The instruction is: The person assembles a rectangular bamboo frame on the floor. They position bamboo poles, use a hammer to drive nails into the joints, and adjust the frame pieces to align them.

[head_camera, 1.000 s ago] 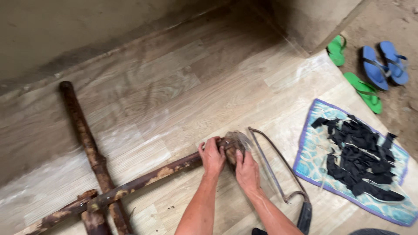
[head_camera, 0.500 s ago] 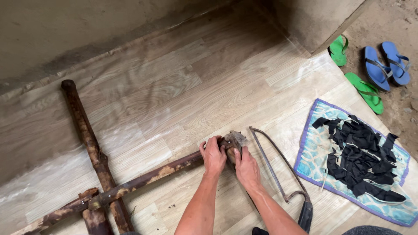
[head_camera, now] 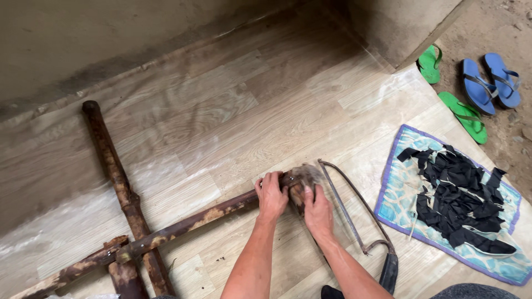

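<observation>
Both hands wrapped round the pole's end — left hand gripping the rusty pole, right hand clasping its frayed tip; bow saw idle at three o'clock.

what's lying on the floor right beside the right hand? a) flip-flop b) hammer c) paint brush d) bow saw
d: a bow saw with a curved metal frame lies on the wood-pattern floor just next to the right hand, which grips the end of the rusty pipe with the left hand.
</observation>
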